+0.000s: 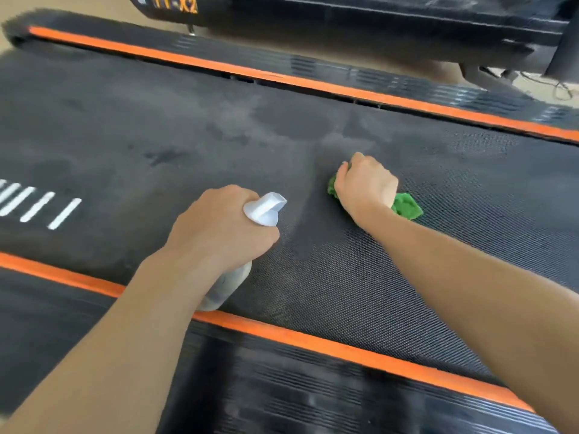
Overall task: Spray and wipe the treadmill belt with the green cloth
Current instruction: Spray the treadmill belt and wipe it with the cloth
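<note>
- Across the middle of the view runs the dark treadmill belt (329,277), with damp-looking darker patches on its far left part and white stripes (47,208) printed at its left edge.
- Right hand (365,186) is curled over the bunched green cloth (407,206), pressing it onto the belt; green shows at both sides of the hand.
- Left hand (219,227) grips a white spray bottle (264,209) round its neck, nozzle pointing right toward the cloth, bottle body tilted over the near orange strip (313,338).
- Orange strips border the belt near and far (282,78), each beside a ribbed black side rail (282,396).
- Beyond the far rail stands another dark machine (344,17) with orange lettering, on a tan floor (548,86) with a cable at far right.
</note>
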A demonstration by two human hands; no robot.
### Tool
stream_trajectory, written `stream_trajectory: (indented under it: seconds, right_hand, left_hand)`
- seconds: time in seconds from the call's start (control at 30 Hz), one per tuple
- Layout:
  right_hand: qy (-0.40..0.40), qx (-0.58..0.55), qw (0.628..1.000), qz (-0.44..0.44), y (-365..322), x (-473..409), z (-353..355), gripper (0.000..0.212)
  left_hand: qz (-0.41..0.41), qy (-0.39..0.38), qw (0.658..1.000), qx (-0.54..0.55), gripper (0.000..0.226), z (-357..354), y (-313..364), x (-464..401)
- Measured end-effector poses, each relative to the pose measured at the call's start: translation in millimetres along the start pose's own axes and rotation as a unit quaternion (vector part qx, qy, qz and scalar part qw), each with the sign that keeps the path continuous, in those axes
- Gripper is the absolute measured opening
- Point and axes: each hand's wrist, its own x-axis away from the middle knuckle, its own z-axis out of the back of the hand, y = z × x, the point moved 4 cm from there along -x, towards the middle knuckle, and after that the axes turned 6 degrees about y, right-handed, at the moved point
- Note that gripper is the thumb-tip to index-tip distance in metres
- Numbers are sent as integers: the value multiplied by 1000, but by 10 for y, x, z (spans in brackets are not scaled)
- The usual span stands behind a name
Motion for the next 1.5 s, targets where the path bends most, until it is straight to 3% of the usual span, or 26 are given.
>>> stream_trajectory:
  seconds: [0.1, 0.23, 0.37, 0.43, 0.57, 0.63, 0.67, 0.83, 0.93, 1.03, 1.1, 1.2, 1.23, 1.3, 1.4, 1.5]
  right_hand:
    - [-33, -84, 985, 145, -356, 653, 156, 28]
    - [-55, -215, 897, 382, -495, 1700, 582, 26]
    - [-12, -207, 824, 527, -433, 1578, 536, 29]
    - [28, -174, 848, 499, -447, 1152, 368, 31]
    - [15, -52, 975, 214, -364, 21, -15, 30]
    - [-11, -57, 993, 102, -422, -102, -112, 29]
    - [-9, -63, 993, 94, -497, -13, -109, 28]
    - [-53, -181, 934, 304, -733, 1013, 265, 28]
    - [-47, -262, 859, 437, -683, 1621, 562, 26]
    - [-21, -258, 792, 553, -621, 1615, 510, 25]
    - [15, -217, 816, 536, -645, 1201, 323, 26]
    - [21, -112, 945, 306, -519, 307, 74, 28]
    - [9, -97, 969, 225, -422, 135, 9, 29]
    - [-17, -103, 980, 168, -387, 153, -12, 29]
    - [6, -137, 957, 256, -416, 709, 140, 27]
    - [41, -182, 944, 273, -186, 1082, 280, 27]
  left_hand:
    - [16, -2, 1000, -7, 29, 67, -17, 5]
    - [27, -23, 999, 2, 20, 57, 9, 29]
    - [27, -26, 999, 1, 15, 84, 43, 74]
    - [35, -23, 999, 2, 15, 135, 27, 111]
    - [48, -26, 998, 13, 24, 232, -40, 242]
    - [45, -25, 999, 2, 27, 267, -90, 325]
    - [45, -18, 999, 2, 28, 290, -117, 359]
    - [73, 24, 996, 42, 29, 391, -230, 425]
    - [83, 30, 994, 61, 31, 380, -180, 400]
    - [96, 22, 992, 76, 32, 336, -92, 374]
    - [108, 27, 990, 92, 33, 328, -76, 378]
    - [117, 28, 988, 98, 34, 345, -52, 378]
    - [120, 30, 987, 106, 34, 354, -44, 366]
    - [127, 44, 983, 124, 34, 373, -78, 359]
    - [127, 40, 984, 116, 34, 297, -143, 329]
    - [131, 24, 986, 96, 32, 249, -228, 273]
